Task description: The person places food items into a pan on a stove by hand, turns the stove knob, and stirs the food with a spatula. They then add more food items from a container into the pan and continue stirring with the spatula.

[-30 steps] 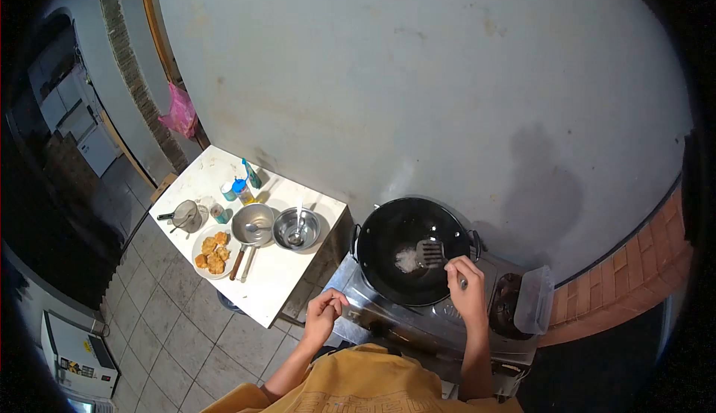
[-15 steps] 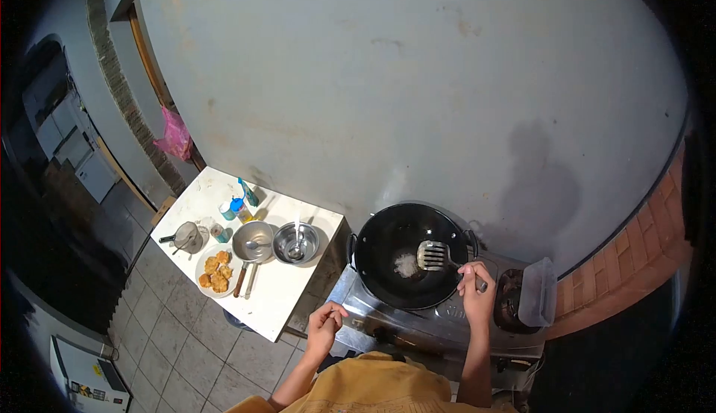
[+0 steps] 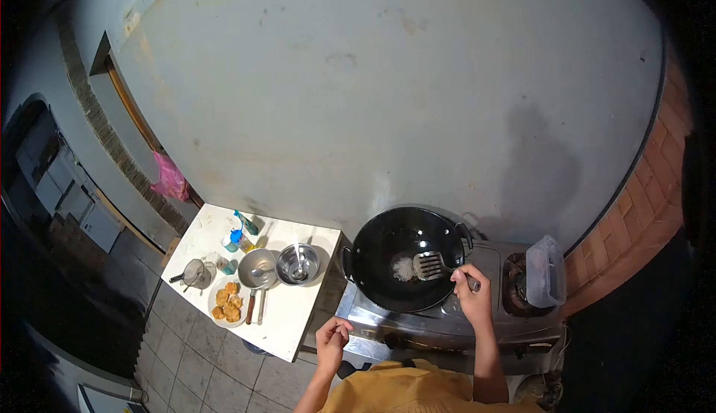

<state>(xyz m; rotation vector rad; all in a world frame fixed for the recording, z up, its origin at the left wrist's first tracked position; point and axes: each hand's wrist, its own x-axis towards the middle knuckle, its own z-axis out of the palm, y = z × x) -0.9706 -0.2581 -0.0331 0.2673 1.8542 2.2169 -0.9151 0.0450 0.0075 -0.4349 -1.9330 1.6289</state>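
My right hand (image 3: 471, 293) grips the handle of a slotted metal spatula (image 3: 428, 266). The spatula's head is inside the black wok (image 3: 373, 282), at the right edge of a small whitish, translucent heap (image 3: 404, 268) on the wok's bottom. This two-handled wok rests on the left side of a metal gas stove (image 3: 455, 323). My left hand (image 3: 332, 336) hovers in front of the stove's left corner with its fingers curled in, and nothing shows in it.
Left of the stove, a white table (image 3: 287, 331) bears a plate of golden fried pieces (image 3: 228, 302), a saucepan (image 3: 257, 267), a steel bowl (image 3: 298, 265), a strainer (image 3: 195, 273) and several bottles. A clear plastic container (image 3: 546, 271) stands at the stove's right side, by a brick edge (image 3: 623, 241).
The view has shifted and tilted slightly. The spatula still sits beside the whitish heap, and my right hand keeps its grip. My left hand stays curled near the stove's corner.
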